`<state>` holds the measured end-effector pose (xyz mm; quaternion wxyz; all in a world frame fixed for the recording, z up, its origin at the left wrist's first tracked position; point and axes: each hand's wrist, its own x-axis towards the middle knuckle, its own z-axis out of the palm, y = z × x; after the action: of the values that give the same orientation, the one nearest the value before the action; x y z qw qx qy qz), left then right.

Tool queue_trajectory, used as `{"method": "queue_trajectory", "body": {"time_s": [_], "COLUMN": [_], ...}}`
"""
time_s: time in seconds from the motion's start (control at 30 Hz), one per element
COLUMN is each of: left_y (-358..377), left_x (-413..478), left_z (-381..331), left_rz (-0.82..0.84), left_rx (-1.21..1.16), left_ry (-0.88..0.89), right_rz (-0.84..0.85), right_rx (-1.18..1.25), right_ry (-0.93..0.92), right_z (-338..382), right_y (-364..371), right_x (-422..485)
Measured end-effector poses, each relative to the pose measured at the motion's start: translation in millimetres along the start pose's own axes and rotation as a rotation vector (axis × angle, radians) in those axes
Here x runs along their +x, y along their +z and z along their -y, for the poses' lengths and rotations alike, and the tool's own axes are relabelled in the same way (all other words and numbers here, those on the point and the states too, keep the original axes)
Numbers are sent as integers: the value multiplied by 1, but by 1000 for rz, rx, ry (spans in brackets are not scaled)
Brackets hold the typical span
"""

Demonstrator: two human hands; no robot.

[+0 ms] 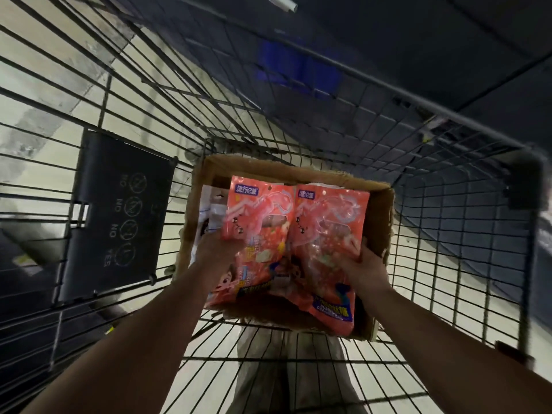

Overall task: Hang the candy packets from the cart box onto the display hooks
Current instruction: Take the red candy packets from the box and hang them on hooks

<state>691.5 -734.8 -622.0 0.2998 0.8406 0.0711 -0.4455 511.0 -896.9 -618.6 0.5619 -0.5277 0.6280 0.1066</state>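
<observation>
- The setting is a dim shop aisle with a pale floor, seen down through a grey wire shopping cart [442, 222]. No display hooks are in view.
- A black plastic seat flap with printed NO and YES icons [119, 216] hangs on the cart's left wall.
- An open brown cardboard box [385, 216] sits in the cart basket, with white packets [209, 213] against its left side.
- Two glossy pink-red candy packets lie over the box, side by side with their inner edges meeting: the left packet [257, 210] and the right packet [325, 234]. Whether more packets lie under the left one I cannot tell.
- Each packet's long axis runs away from the person. The blue-labelled header ends point to the far side and the printed faces look up at the camera.
- The left hand [218, 249] holds the left packet at its outer edge, though blur hides how its fingers lie.
- The right hand [367, 270] grips the right packet's outer edge, with the thumb on the front.
- The step in hand looks like lifting the pair clear of the box.
- To do it well, raise both packets straight up and keep them apart, so that neither catches the box rim.
- Keep the header ends leading, so they meet the hooks first without the packets being turned.
- Before hanging, a shift of grip toward the headers would likely steady the slack film.
</observation>
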Motion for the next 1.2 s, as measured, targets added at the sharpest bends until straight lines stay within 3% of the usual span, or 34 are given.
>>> {"method": "queue_trajectory", "body": {"time_s": [0.23,0.47,0.7,1.2], "left_y": [-33,-64,-83,-56], "left_x": [-52,-108,-173,-272], "left_z": [-11,-32,-49,-78], "left_rz": [14,-25,73,147], "left_rx": [-212,-295,-382,-260], "left_ry": [82,182,383,592], "right_rz": [-15,-90,-116,-357], "right_rx": [162,228,423,604], "right_ry": [-54,-223,-293,-474], "right_z": [20,40,40,-14], "right_y": [-23,-40,-60,-139], "right_x": [-49,-115,-178,-276]}}
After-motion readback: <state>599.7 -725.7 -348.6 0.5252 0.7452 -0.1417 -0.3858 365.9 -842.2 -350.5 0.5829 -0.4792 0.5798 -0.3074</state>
